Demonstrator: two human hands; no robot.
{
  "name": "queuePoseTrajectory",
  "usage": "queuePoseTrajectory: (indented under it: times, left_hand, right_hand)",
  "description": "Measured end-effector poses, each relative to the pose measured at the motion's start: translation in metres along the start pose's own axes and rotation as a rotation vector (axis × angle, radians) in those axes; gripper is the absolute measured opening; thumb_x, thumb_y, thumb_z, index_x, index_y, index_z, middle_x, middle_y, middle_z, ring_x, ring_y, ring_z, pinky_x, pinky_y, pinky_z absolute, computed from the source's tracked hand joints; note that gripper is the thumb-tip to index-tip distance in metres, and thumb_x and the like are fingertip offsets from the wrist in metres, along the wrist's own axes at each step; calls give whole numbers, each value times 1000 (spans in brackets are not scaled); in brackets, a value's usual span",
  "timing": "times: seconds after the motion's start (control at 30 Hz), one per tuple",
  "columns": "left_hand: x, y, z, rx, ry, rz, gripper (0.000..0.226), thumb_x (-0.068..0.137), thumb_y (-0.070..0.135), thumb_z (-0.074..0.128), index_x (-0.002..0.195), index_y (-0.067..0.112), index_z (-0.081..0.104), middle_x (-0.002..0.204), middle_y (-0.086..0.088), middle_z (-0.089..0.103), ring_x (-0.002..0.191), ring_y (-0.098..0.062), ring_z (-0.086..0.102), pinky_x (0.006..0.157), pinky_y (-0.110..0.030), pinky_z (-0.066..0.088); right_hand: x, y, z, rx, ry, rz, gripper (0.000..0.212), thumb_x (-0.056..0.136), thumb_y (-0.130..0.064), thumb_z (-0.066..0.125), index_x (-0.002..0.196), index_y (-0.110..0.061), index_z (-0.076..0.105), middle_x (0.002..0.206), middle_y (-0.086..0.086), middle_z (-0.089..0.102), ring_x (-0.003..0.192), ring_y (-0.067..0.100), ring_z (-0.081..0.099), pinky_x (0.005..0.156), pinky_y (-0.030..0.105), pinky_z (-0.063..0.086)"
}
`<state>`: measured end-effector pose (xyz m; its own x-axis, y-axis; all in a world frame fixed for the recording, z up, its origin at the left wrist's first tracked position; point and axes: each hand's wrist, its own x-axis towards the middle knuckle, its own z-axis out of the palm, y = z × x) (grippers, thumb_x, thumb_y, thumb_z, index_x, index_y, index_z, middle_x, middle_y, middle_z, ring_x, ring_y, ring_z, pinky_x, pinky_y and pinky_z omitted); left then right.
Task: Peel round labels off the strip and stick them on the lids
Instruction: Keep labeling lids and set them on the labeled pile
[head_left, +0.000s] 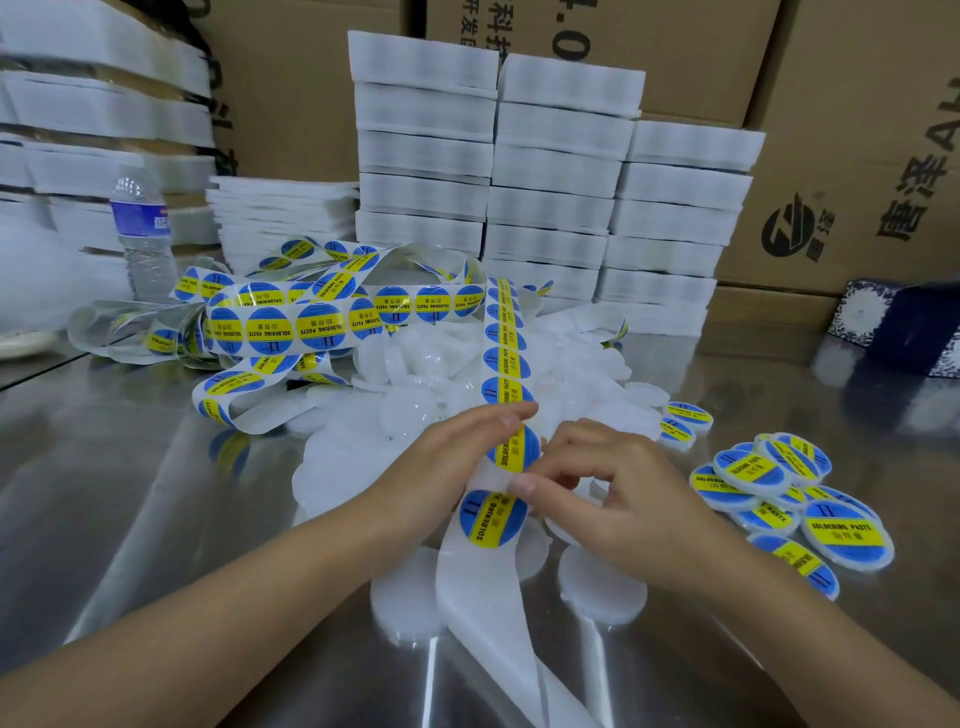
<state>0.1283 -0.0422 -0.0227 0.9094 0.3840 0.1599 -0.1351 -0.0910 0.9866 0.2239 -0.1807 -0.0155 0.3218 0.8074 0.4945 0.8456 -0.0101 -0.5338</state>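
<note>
Now, mid-frame, the left hand (452, 457), fingers straight, steadies the white backing strip (467, 587); the right hand (618, 493) pinches a round blue-and-yellow label (522, 447): peel slowly, keeping it uncreased

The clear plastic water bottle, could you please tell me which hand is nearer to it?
Left. The left hand lies front-right of the clear plastic water bottle; the right hand is yet farther right.
</note>
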Motion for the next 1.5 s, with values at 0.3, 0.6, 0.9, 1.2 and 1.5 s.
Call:
queuePoseTrajectory:
  times: [0.3,0.6,0.9,1.2,1.5]
  left_hand:
    - [9,-7,-5,123,187,-76,43,89,-9,43,87,23,72,108,-8,72,99,-17,67,93,-24,48]
    - [7,-10,-6,191,160,-50,43,87,-5,48,80,27,76,87,12,76,81,3,68,67,-5,47]
    - [10,-14,-7,286,159,-27,50,86,-2,47,63,32,76,80,17,73,65,9,61,61,-3,44]
    - [9,-10,-8,248,223,-79,44,86,9,50,63,37,76,86,16,74,83,-3,66,63,-10,46]
    - [8,-11,-6,276,207,-63,14,77,33,65,72,32,78,85,5,75,80,-6,67,63,-9,47]
  right_hand:
    - [4,-5,-16,544,-97,279,61,76,-59,47,40,-13,62,46,15,35,44,11,34,50,16,32]
    - [6,17,-20,-183,8,461,57,68,-60,66,118,-49,40,82,-16,56,65,1,54,63,24,41]
    - [-2,24,-13,-326,-271,362,100,64,-56,69,136,-58,-1,119,-19,41,76,-9,45,72,18,37]
    - [4,24,-15,-187,2,228,99,59,-56,69,125,-71,-4,103,-31,45,87,-9,48,72,17,41]
    - [3,14,-13,-142,110,102,92,67,-44,72,124,-71,5,93,-27,59,104,-4,47,87,0,26]
